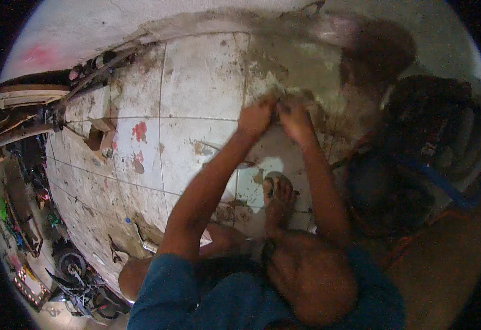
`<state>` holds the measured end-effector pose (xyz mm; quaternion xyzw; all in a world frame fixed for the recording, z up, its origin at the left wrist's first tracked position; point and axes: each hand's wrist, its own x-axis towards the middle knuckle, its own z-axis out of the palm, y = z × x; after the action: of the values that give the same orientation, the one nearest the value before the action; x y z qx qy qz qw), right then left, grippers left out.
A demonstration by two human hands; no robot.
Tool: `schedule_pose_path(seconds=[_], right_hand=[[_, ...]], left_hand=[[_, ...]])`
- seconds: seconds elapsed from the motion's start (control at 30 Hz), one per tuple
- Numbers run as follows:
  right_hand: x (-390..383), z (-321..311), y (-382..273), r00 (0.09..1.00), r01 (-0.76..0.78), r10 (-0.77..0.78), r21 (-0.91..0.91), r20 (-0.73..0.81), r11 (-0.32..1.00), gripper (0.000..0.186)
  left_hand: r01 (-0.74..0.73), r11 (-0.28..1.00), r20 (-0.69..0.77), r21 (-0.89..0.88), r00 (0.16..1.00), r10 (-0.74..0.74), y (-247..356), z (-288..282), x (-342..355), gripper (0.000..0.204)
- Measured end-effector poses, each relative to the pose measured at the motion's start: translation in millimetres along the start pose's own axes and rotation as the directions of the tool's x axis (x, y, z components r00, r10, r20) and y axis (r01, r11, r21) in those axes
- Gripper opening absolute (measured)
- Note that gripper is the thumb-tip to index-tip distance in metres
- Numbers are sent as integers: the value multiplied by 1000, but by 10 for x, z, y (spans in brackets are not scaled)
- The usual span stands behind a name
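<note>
In the head view, the left hand (pixel 256 116) and the right hand (pixel 294 118) meet, fingers curled narrow, pinching a small dark part (pixel 278 106) just above the dirty tiled floor (pixel 196 82). The work looks to be midway: the part is in both hands, nothing set down beside them. What the part is cannot be made out. A bare foot (pixel 278 193) rests on the tiles below the hands. The dark machine (pixel 416 159) on the right is blurred and cut off.

Dirty white tiled floor (pixel 196 82), red paint spots (pixel 139 131), wooden block (pixel 100 132), sandalled foot (pixel 278 201)
</note>
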<state>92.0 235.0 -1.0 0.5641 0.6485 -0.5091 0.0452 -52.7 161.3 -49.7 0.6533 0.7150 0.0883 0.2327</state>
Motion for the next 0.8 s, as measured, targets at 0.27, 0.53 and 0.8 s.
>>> schedule_pose_path(seconds=[0.27, 0.53, 0.8], right_hand=[[-249, 230, -57, 992, 67, -75, -79, -104, 995, 46], [-781, 461, 168, 990, 56, -105, -432, -90, 900, 60], [-744, 1450, 35, 707, 546, -707, -652, 21, 527, 55]], left_hand=[[10, 1000, 127, 11, 992, -11, -11, -253, -187, 52], [206, 939, -243, -276, 930, -275, 395, 202, -1233, 50], [582, 463, -109, -668, 539, -835, 445, 38, -2274, 34]])
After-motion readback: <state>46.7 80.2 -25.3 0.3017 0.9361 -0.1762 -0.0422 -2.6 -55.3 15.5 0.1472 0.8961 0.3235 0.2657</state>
